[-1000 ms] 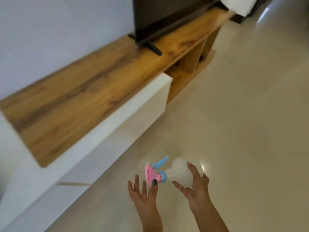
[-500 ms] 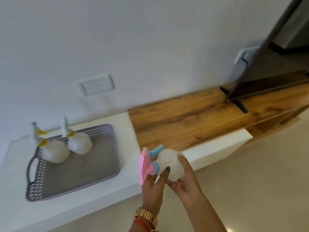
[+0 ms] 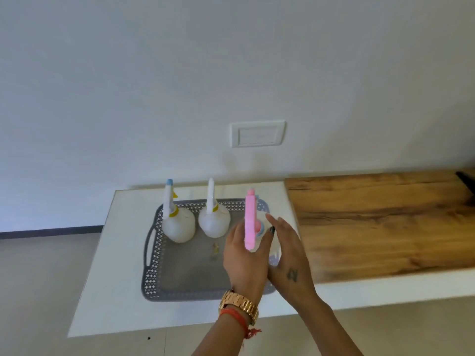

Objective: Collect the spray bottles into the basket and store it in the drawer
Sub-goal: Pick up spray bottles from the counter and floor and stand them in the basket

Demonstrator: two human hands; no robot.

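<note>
Pink-topped spray bottle [image 3: 249,224] between both hands [image 3: 246,258] over grey basket [image 3: 154,253] with two bottles [image 3: 178,224].

White wall plate [image 3: 258,134] on wall; wood-grain counter section [image 3: 380,222] right of white countertop [image 3: 115,278].

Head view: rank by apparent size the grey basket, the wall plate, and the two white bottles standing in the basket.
1. Grey basket
2. Left white bottle and right white bottle: alike, not ranked
3. Wall plate, farther off, so unsure
</note>
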